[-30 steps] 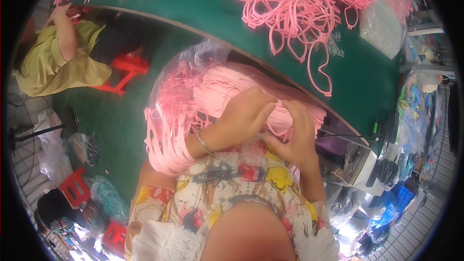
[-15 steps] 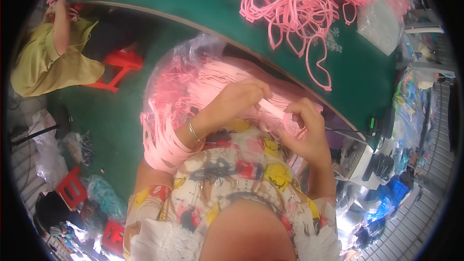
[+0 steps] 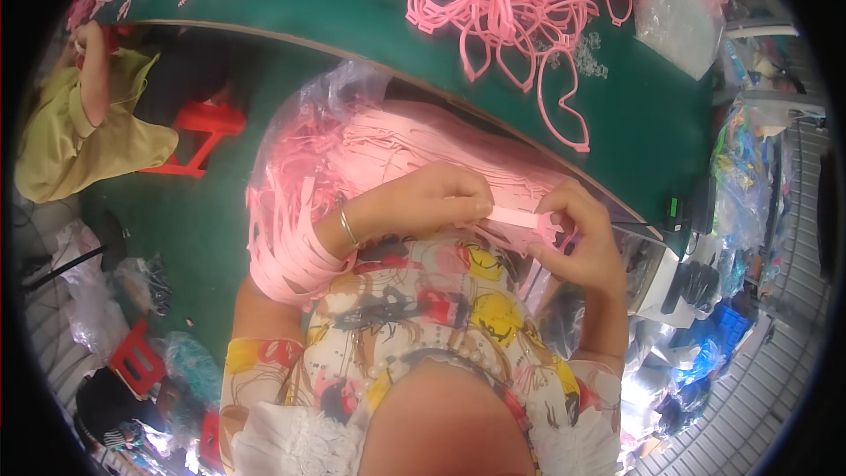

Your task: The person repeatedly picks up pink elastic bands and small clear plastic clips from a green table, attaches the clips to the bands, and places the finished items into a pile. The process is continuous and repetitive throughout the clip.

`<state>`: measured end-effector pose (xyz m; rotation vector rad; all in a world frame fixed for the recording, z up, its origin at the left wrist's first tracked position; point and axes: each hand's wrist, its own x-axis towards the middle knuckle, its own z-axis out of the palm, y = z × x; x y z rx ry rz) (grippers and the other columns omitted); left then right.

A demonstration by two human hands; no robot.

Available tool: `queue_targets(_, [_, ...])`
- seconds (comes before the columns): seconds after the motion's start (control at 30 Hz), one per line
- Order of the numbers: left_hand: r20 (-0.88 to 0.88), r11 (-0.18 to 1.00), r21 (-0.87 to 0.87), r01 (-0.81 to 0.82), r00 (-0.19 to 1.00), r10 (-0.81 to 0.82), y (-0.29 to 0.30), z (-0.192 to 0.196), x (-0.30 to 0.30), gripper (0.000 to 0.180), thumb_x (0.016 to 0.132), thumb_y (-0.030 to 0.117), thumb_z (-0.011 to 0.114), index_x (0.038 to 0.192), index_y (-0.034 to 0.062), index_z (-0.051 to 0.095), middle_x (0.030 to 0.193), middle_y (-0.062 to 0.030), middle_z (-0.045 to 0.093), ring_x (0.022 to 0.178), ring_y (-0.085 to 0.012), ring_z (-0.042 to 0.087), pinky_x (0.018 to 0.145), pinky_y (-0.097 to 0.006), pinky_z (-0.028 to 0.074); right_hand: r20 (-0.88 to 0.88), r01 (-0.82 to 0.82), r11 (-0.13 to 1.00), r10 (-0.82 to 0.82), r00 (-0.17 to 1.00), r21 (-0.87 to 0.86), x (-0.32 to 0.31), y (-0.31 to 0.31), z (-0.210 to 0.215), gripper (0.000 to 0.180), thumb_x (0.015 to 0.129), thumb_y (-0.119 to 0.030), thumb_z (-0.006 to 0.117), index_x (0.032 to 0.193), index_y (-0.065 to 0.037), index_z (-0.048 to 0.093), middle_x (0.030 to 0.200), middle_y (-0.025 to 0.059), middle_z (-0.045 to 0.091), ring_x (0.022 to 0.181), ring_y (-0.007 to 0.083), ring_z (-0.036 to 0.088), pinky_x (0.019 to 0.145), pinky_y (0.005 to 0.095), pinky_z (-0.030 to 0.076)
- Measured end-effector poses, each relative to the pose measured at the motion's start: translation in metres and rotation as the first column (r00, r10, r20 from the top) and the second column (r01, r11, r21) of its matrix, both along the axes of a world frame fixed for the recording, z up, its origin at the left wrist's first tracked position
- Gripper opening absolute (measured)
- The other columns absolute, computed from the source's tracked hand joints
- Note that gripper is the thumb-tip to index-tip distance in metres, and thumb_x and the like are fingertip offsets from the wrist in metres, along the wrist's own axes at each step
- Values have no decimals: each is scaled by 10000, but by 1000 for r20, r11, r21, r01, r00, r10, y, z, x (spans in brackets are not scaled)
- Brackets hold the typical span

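My left hand pinches one end of a flat pale pink strap. At its other end a darker pink piece sits between the thumb and fingers of my right hand; its exact shape is partly hidden. The strap is stretched nearly level between both hands. Several finished-looking pink strap loops hang over my left forearm, below a silver bangle. Under my hands, in my lap, lies a big bundle of pink straps in a clear plastic bag.
On the green table ahead lies a tangled heap of pink looped straps, with small clear pieces and a clear bag nearby. A co-worker in olive clothing sits far left by a red stool.
My hands have come lower and slightly apart, and the strap between them now lies flatter. The view has shifted a little, so the table heap appears further left.
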<state>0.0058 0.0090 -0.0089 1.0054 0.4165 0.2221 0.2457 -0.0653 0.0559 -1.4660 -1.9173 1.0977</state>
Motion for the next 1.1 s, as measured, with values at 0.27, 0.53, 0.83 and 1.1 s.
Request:
queue_targets(0.27, [-31,997,69,-26,999,28,-4,7,-3,220,905,131,569,749,-23,589,782,-41,592,613,-66,490,531,-229,392,-46,-55,998,57,997,40,5,-12,-25,351,627,-140,773,938,-47,640,739,50,464,660,175,467,576,290,380])
queue_targets(0.53, [96,851,519,-76,995,30,-6,14,16,192,849,132,594,743,-28,603,715,-84,603,622,-147,514,566,-305,424,-413,51,939,-198,889,-340,14,-31,-39,118,830,-102,681,863,12,677,703,26,550,606,63,524,529,231,414])
queue_targets(0.83, [74,770,637,-30,997,-22,3,24,22,214,845,147,586,732,-34,587,661,-132,537,594,-251,511,570,-356,428,-428,115,898,-311,848,-426,11,-31,-21,122,836,-55,653,901,45,683,735,47,589,616,76,549,532,217,417])
queue_targets(1.1, [-168,922,365,131,983,-73,7,38,27,245,935,208,558,819,-5,596,742,-36,579,668,-124,523,589,-285,426,-390,127,976,-187,902,-176,22,-30,-29,56,736,-25,680,790,-13,676,755,39,586,771,141,532,721,288,404])
